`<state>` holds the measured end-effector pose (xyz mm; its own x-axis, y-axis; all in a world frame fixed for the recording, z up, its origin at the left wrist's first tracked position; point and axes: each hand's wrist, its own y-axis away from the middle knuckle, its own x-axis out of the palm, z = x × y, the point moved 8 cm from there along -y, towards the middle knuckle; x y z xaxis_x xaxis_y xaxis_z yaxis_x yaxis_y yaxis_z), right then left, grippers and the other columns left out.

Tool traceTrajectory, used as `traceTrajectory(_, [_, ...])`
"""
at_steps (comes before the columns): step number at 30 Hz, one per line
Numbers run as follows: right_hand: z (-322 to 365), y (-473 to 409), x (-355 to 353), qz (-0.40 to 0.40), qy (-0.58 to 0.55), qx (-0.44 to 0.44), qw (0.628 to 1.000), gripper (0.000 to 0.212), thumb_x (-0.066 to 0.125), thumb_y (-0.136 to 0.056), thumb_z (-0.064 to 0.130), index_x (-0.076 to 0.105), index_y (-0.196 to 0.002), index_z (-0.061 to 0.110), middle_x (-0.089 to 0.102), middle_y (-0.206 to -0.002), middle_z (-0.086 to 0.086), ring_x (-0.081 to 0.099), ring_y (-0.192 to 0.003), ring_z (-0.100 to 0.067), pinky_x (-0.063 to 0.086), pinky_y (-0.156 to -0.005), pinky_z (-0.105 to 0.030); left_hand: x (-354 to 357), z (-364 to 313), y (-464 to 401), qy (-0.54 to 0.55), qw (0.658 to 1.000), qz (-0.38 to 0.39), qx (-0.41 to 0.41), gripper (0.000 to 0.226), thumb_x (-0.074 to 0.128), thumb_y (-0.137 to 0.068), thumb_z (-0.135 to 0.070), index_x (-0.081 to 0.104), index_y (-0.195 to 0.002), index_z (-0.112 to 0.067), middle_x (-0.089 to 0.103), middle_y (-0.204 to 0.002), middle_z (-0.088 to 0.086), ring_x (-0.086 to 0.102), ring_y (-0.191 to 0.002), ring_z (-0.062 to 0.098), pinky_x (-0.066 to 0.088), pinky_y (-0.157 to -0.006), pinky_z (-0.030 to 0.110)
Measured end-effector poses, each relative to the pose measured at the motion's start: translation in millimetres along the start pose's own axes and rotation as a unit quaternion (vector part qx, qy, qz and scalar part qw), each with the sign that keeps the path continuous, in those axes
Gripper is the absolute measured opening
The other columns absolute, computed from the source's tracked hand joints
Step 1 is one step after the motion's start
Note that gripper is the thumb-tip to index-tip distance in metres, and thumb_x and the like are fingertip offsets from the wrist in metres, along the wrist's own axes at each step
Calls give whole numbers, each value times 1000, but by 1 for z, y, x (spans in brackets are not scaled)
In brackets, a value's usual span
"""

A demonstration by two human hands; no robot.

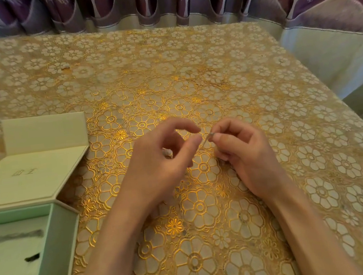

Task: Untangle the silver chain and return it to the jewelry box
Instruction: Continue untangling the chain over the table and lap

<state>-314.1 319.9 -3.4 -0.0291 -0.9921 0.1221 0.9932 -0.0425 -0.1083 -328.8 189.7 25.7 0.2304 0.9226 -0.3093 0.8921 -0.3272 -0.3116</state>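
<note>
- Right hand [242, 151]: pinches chain [208, 137] end.
- Left hand [167, 156]: fingertips nip the same strand.
- Chain: untangling underway, judged unfinished.
- Box [53, 251]: open, chain not yet returned.

Counter cover [191, 73]: gold lace cloth, repeating flower pattern, spread flat.
Curtain [161, 0]: purple, white tree print, pale hem, hanging behind the far edge.
Cloth flaw [65, 67]: small worn spot, far left.

The thin silver chain [207, 138] shows only as a short blurred sliver between the fingertips; the rest is hidden. The pale green rectangular jewelry box [53, 247] is cut off by the left and bottom edges, its contents too blurred to identify.
</note>
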Motion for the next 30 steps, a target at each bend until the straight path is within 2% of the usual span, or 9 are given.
traceTrajectory(3, [0,0,1,1,15,-4,1000,8,63,-65,31,67,-69,26,43,-66,-9,33,-53,-7,25,-50,-23,4,0,0,-13,1000,13,12,8,62,-80,-26,64,-87,-25,49,-48,4,40,-43,8,30,-46,14])
traceTrajectory(5, [0,0,1,0,26,-8,1000,7,64,-66,31,67,-69,26,46,-65,-5,34,-54,-6,26,-50,-20,4,2,0,-15,1000,8,13,7,62,-80,-26,66,-86,-24,39,-45,-1,34,-43,8,27,-46,15])
traceTrajectory(7, [1,0,1,0,36,-10,999,1,67,-68,23,66,-68,23,49,-59,6,35,-52,-4,29,-49,-15,3,3,-1,-22,1000,4,17,7,61,-81,-25,66,-86,-26,35,-46,-6,30,-44,6,25,-46,14])
traceTrajectory(9, [3,1,1,-8,50,-11,999,8,63,-73,14,63,-68,21,46,-53,13,33,-50,-3,28,-48,-15,3,2,0,-28,999,5,21,8,61,-81,-25,66,-85,-28,35,-47,-5,29,-44,6,24,-46,14])
traceTrajectory(13, [5,2,4,-14,66,-3,998,6,58,-73,13,59,-71,18,37,-53,5,27,-50,-8,23,-46,-19,3,3,0,-32,999,7,15,4,62,-79,-26,64,-79,-29,37,-46,-7,30,-42,5,23,-45,10])
traceTrajectory(18, [6,3,5,-9,70,2,997,5,58,-73,13,58,-71,18,38,-51,11,27,-49,-5,22,-44,-18,1,4,0,-19,1000,-7,-1,5,61,-78,-26,60,-73,-24,38,-46,-7,31,-42,4,25,-44,10])
traceTrajectory(27, [7,4,6,-4,88,-3,996,4,61,-74,17,60,-71,19,31,-60,-9,24,-54,-18,20,-46,-22,-4,2,-1,-21,1000,-15,12,6,58,-82,-26,58,-76,-23,31,-48,-5,26,-46,7,21,-45,14])
traceTrajectory(30, [7,3,6,4,76,-3,997,3,66,-71,23,64,-71,21,39,-63,-11,27,-53,-15,22,-48,-22,-4,1,0,-17,1000,-15,17,7,58,-83,-24,57,-76,-23,31,-48,-6,26,-45,7,20,-45,13])
